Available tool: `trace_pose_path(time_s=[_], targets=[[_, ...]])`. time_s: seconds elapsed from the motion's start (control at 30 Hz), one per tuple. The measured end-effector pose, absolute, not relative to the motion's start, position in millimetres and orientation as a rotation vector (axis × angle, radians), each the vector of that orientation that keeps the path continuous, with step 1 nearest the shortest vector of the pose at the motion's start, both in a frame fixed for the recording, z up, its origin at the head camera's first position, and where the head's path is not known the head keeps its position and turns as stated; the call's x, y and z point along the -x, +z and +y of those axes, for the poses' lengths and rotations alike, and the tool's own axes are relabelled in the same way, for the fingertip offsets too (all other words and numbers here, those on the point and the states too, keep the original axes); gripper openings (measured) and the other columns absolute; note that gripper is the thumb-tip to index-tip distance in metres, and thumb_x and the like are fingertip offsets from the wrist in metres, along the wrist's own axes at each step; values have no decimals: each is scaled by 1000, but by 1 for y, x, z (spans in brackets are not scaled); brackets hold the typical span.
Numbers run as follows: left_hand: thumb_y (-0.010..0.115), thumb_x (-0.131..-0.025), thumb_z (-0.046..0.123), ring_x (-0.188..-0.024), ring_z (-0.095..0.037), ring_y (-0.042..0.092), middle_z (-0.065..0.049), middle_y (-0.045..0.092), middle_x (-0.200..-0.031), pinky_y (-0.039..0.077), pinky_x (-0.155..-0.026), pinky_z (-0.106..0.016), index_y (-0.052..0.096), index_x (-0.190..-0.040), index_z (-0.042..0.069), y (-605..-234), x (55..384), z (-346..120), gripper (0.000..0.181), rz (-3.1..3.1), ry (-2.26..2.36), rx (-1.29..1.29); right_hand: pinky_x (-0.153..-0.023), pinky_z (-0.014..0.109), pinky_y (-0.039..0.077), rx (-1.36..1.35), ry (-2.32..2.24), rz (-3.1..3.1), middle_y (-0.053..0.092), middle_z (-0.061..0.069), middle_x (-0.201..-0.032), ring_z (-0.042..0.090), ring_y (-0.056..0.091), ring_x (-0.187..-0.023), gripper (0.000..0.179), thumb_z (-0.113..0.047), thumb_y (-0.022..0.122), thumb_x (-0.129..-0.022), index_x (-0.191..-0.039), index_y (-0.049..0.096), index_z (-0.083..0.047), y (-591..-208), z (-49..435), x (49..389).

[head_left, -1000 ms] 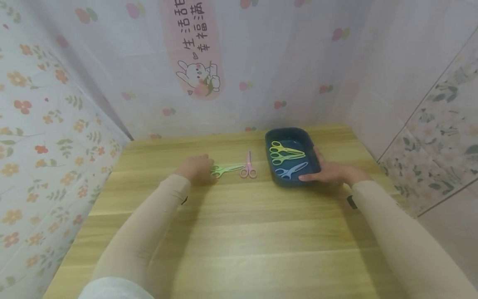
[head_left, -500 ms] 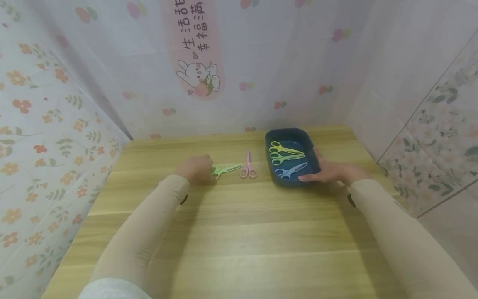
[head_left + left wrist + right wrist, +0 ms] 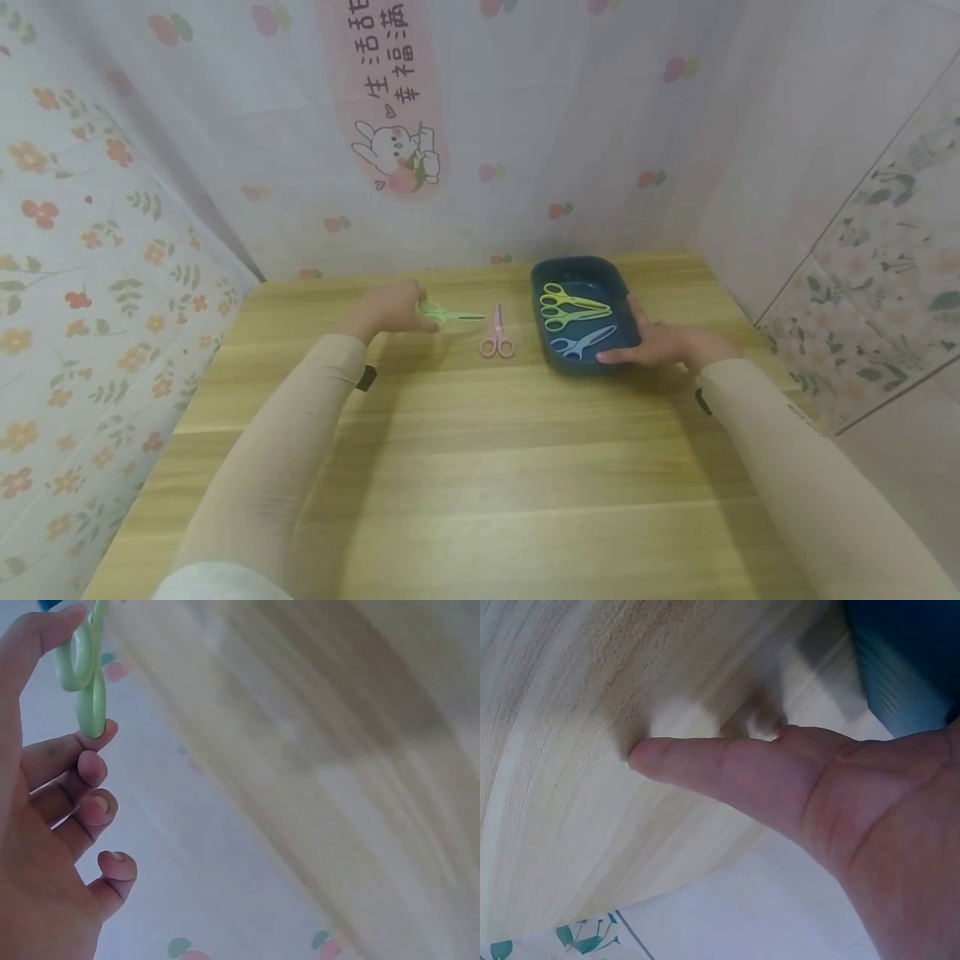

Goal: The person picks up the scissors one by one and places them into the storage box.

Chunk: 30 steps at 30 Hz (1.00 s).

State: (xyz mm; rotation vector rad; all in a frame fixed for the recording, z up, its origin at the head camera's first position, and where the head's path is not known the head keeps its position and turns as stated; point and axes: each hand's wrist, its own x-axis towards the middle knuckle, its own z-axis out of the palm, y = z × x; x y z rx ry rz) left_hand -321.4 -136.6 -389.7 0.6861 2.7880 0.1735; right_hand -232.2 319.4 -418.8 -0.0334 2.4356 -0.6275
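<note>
My left hand (image 3: pixel 393 307) pinches the handle of light green scissors (image 3: pixel 453 316) between thumb and index finger, blades pointing right. In the left wrist view the handle loops of these scissors (image 3: pixel 84 675) show at the top left, the other fingers loosely bent below. Pink scissors (image 3: pixel 497 335) lie on the table just right of their tips, blades pointing away. My right hand (image 3: pixel 656 343) rests at the near right corner of a dark blue tray (image 3: pixel 549 357), thumb over the rim, other fingers along the outer wall. In the right wrist view a straight finger (image 3: pixel 727 769) lies over the table.
Inside the tray lie yellow scissors (image 3: pixel 573 298), green scissors (image 3: pixel 577 317) and blue scissors (image 3: pixel 585 342). The wood-grain table (image 3: pixel 480 467) ends at a patterned curtain (image 3: pixel 487 217) behind. Flowered cloth (image 3: pixel 112 250) hangs along the left side.
My left hand has moved up and away from me with the light green scissors, which now lie straighter and farther back. My right hand, the tray and the pink scissors have stayed put.
</note>
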Motion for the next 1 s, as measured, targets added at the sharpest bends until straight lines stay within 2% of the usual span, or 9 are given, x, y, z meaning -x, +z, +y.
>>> trace_pose_path(time_s=[0.17, 0.23, 0.3, 0.47, 0.53, 0.63, 0.73, 0.87, 1.0], targets=[[75, -87, 56, -103, -27, 62, -12, 69, -126, 55, -91, -46, 69, -131, 2, -376, 324, -122, 70, 2836, 270, -741, -100, 79, 49, -3, -678, 2395, -16, 39, -170, 68, 20, -151, 150, -81, 70, -83, -156, -44, -17, -419, 319, 230], [77, -86, 55, -107, -27, 63, -13, 67, -129, 55, -97, -47, 68, -134, 1, -370, 322, -112, 73, 2837, 344, -755, -102, 78, 48, 3, -678, 2394, -15, 40, -170, 68, 19, -152, 149, -80, 70, -84, -156, -43, -16, -419, 318, 229], [78, -86, 56, -106, -28, 63, -12, 67, -128, 56, -98, -48, 69, -133, 2, -365, 319, -99, 72, 2836, 386, -773, -110, 77, 43, 32, -670, 2411, -12, 41, -170, 67, 17, -153, 148, -79, 69, -85, -157, -42, -12, -420, 317, 229], [74, -87, 61, -93, -22, 62, -6, 68, -114, 56, -83, -40, 73, -116, 10, -360, 314, -66, 59, 2865, 363, -860, -121, 77, 28, 70, -662, 2435, -11, 42, -170, 66, 12, -156, 147, -79, 67, -87, -157, -40, -8, -423, 317, 230], [74, -86, 62, -89, -21, 61, -4, 69, -111, 55, -79, -39, 74, -111, 13, -359, 314, -54, 55, 2881, 350, -879, -120, 78, 29, 49, -676, 2421, -12, 41, -170, 66, 10, -156, 147, -80, 67, -86, -157, -41, -10, -424, 317, 231], [74, -87, 62, -91, -19, 61, -3, 71, -118, 56, -82, -40, 75, -118, 14, -357, 315, -38, 57, 2913, 312, -898, -114, 81, 33, 4, -710, 2392, -14, 39, -170, 66, 10, -156, 149, -81, 69, -84, -156, -44, -15, -425, 318, 233], [73, -87, 62, -95, -19, 61, -2, 70, -120, 56, -87, -42, 75, -114, 15, -354, 316, -24, 54, 2941, 257, -923, -110, 83, 36, -28, -728, 2376, -18, 37, -171, 66, 9, -155, 150, -81, 70, -83, -155, -45, -18, -424, 318, 232], [73, -87, 61, -91, -19, 59, 0, 68, -103, 53, -82, -40, 67, -91, 19, -349, 317, -9, 43, 2942, 231, -940, -111, 84, 33, -42, -758, 2356, -22, 36, -170, 65, 6, -156, 150, -79, 71, -84, -155, -45, -18, -422, 318, 232], [74, -86, 62, -86, -17, 58, 3, 66, -96, 52, -77, -37, 62, -86, 21, -343, 317, 8, 43, 2925, 262, -933, -112, 86, 30, -45, -785, 2346, -24, 34, -171, 64, 2, -157, 149, -77, 72, -85, -155, -46, -19, -423, 321, 233]])
